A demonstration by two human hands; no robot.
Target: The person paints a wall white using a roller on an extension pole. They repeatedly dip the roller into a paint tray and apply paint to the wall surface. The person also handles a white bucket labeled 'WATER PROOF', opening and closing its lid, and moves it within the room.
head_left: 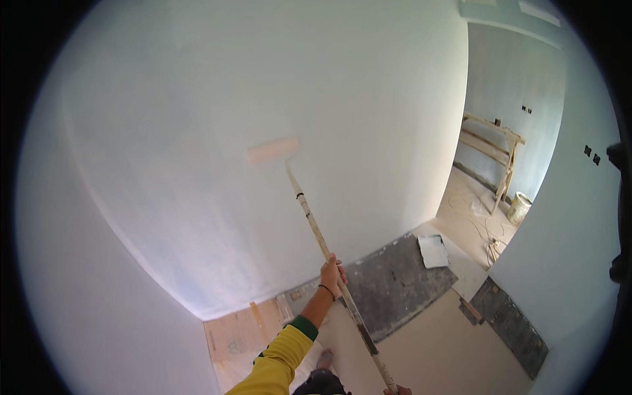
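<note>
A paint roller (pixel 273 150) with a pale pinkish sleeve lies against the pale wall (pixel 197 85). Its long, paint-spattered pole (pixel 316 230) slants down toward me to the right. My left hand (pixel 332 275), below a yellow sleeve with a green cuff, is closed around the middle of the pole. Farther down, at the lower edge of the picture, my right hand (pixel 399 391) grips the pole's near end; only part of that hand shows.
A dark sheet (pixel 401 289) and a white tray (pixel 433 251) lie on the floor below the wall. Cardboard (pixel 230 336) covers the left corner. Through the opening at right stand a wooden trestle (pixel 490 141) and a bucket (pixel 519 207), near a loose cord (pixel 494 247).
</note>
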